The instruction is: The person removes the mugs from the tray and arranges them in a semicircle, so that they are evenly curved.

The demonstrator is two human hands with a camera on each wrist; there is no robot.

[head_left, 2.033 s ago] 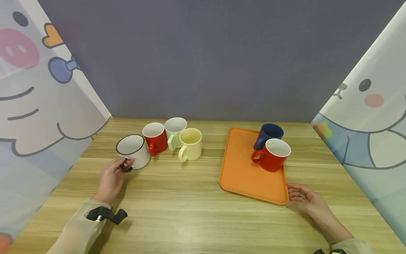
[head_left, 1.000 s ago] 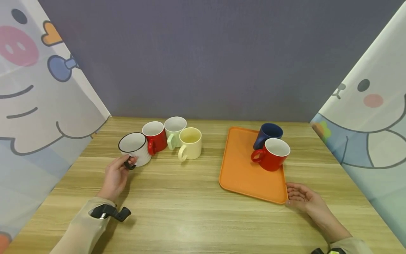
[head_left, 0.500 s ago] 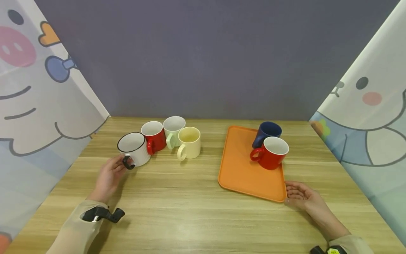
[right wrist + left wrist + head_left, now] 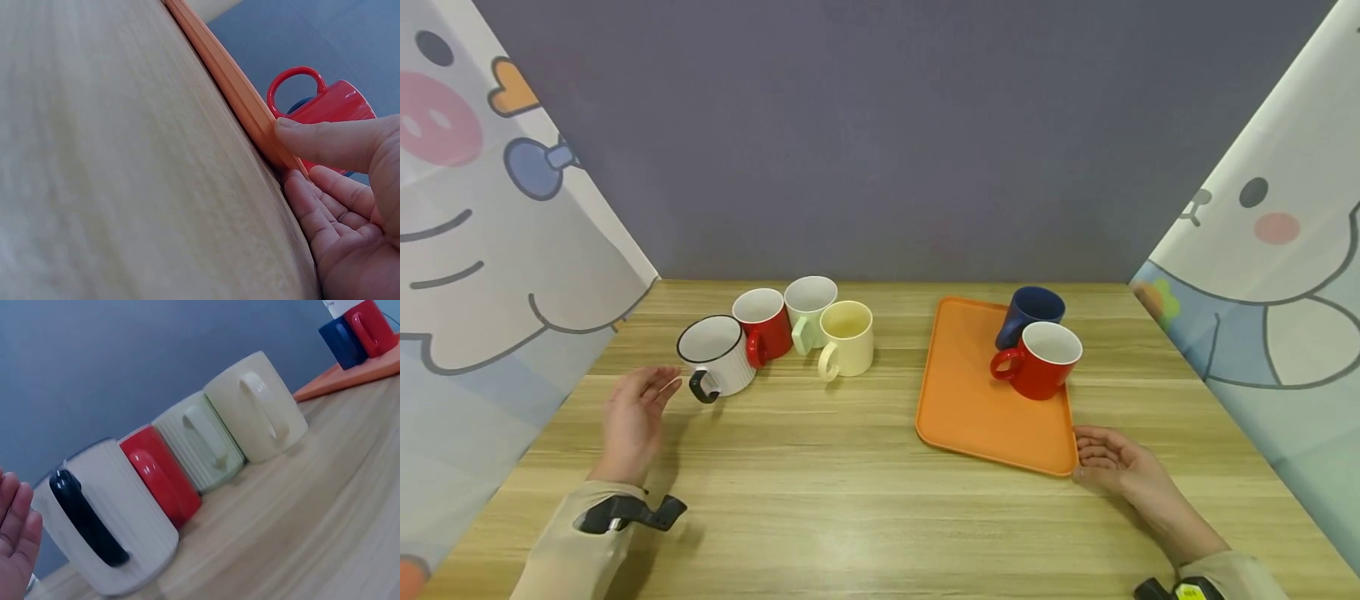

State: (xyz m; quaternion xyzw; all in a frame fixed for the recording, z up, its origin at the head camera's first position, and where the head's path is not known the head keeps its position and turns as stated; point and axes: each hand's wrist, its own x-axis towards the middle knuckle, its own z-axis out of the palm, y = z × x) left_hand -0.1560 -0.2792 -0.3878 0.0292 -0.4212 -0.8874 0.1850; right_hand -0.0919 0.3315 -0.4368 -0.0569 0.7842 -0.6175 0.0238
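My left hand point(image 4: 634, 421) is beside the white mug point(image 4: 730, 367) with a black rim and black handle, fingers loosely bent and holding nothing. In the left wrist view its fingertips point(image 4: 22, 500) show at the left edge, apart from that mug. My right hand point(image 4: 1123, 471) holds the near right corner of the orange tray point(image 4: 985, 425); the right wrist view shows the thumb point(image 4: 300, 134) against the tray's side and the fingers around the corner. On the tray a red mug point(image 4: 1037, 371) stands in front of a dark blue mug point(image 4: 1030, 312), partly hiding it.
Right of the white mug stand another red mug point(image 4: 767, 329), a pale green mug point(image 4: 808, 312) and a cream-yellow mug point(image 4: 850, 346), close together, handles toward me. A grey wall point(image 4: 880, 150) rises behind the wooden table point(image 4: 850, 500); cartoon-printed sheets point(image 4: 467, 217) line both sides.
My left hand has let go of the white mug's black handle and moved off to the left. Earlier, that mug shifted slightly right toward the red one. My right hand stays at the tray's corner.
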